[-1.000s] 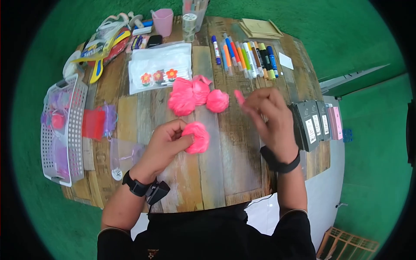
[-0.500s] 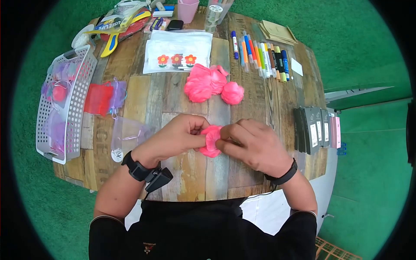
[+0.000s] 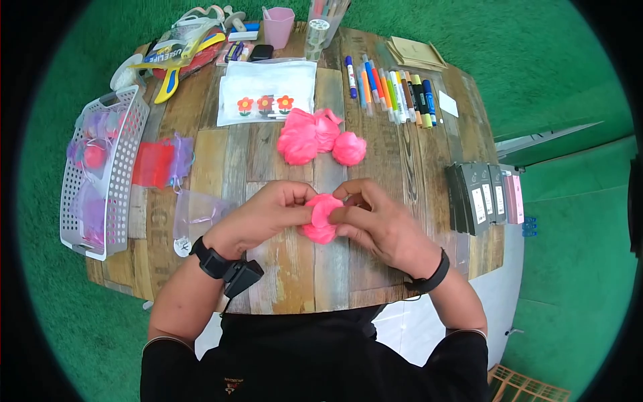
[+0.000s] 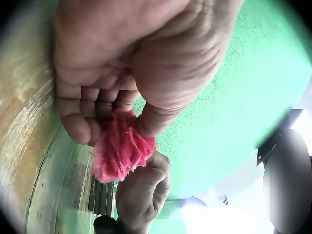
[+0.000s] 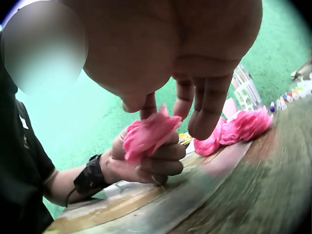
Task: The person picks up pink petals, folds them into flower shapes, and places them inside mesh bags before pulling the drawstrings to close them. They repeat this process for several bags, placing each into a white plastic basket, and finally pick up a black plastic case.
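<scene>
Near the front of the table, in the head view, both hands meet at a pink ruffled flower [image 3: 321, 218] of thin layered petals. My left hand [image 3: 271, 210] holds it by its left side, between thumb and curled fingers. The left wrist view shows the frilly flower [image 4: 124, 148] at the tips of that hand. My right hand [image 3: 382, 224] pinches the opposite edge with its thumb and fingers. In the right wrist view the flower [image 5: 151, 135] lies over the left fist, with the right thumb at its top. Beyond the hands lie a larger pink bunch [image 3: 305, 137] and a round pink one [image 3: 349, 149].
White plastic pouches [image 3: 264, 84] with flower prints and several markers [image 3: 400, 94] lie farther back. A white basket [image 3: 120, 194] of sheer bags stands left, beside a red pouch [image 3: 153, 164]. Black boxes [image 3: 472, 201] stand at the right edge. A pink cup [image 3: 278, 28] stands at the back.
My right hand has brought a small pink piece in from the right to the flower, and the piece no longer shows apart from it. The left hand keeps its hold.
</scene>
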`<state>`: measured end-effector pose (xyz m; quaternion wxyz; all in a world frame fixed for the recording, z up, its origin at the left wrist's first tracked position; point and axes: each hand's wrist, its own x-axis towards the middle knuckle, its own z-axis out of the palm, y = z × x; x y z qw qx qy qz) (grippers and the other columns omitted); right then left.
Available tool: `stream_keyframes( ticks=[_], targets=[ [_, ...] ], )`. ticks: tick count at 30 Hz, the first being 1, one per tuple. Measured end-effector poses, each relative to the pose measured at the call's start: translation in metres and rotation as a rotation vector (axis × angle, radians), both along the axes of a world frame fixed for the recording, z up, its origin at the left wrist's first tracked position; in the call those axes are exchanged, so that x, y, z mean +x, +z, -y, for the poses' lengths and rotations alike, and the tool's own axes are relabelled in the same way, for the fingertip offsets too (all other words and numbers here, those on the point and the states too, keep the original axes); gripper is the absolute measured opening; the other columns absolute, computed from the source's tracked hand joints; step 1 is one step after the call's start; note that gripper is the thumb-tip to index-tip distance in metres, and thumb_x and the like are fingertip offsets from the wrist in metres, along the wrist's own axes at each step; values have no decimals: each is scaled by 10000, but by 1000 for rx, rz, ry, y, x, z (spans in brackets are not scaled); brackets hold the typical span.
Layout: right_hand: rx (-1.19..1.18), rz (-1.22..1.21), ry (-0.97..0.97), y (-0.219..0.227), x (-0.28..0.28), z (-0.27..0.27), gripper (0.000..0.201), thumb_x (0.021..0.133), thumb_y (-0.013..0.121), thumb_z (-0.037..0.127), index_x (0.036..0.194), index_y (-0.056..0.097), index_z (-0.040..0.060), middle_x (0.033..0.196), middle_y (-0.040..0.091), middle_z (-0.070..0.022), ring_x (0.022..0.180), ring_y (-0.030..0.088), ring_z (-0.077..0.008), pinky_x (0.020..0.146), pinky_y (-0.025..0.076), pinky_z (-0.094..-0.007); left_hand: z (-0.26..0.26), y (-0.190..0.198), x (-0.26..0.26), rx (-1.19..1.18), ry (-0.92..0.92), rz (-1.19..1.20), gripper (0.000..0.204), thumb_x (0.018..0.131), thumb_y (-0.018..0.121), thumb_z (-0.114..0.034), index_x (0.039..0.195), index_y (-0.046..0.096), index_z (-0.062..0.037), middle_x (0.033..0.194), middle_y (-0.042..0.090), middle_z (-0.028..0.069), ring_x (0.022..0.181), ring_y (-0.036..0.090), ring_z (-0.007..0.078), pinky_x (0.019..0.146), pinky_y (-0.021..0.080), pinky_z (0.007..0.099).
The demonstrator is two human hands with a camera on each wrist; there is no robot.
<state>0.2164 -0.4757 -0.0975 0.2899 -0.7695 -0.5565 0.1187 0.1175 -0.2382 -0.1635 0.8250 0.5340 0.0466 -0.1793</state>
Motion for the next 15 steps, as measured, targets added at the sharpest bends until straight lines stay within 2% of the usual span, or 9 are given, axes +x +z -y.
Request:
stream_keyframes(
  ticks=[2,5,8,11,15],
  targets=[
    [53,-32,-62,-14,-3,0,171,1009,751,205,1158,726,126,1256,668,-100,963,726,-307,848,611,-436,0,-4,1,19,2,29,188,1047,716,-143,1153,729,12,1035,742,14,931,678,63,835,541,243],
    [176,-84,-151,-24,-7,-3,158,1019,741,171,1147,721,80,1199,702,-128,915,729,-325,821,606,-434,2,-4,0,55,33,31,171,1047,717,-140,1145,729,0,1044,738,3,940,675,56,840,541,242],
    [182,-246,-170,-23,-7,-4,151,1023,735,140,1126,713,32,1066,711,-141,897,730,-306,786,593,-392,3,-7,0,81,40,37,157,1044,722,-134,1138,728,-8,1047,735,-6,940,671,50,836,544,242],
    [132,-470,-240,-23,-7,-4,132,1033,727,114,1101,705,3,1007,707,-130,873,729,-251,765,573,-344,7,-11,2,80,51,79,160,1045,725,-134,1139,726,-5,1034,731,-11,921,664,44,820,546,242],
    [183,-500,-260,-35,-7,-11,122,1017,744,74,1087,695,-13,995,699,-108,843,716,-191,745,569,-300,7,-12,1,31,89,105,167,1047,725,-135,1139,725,5,999,722,-17,888,650,34,791,542,236]
  ],
)
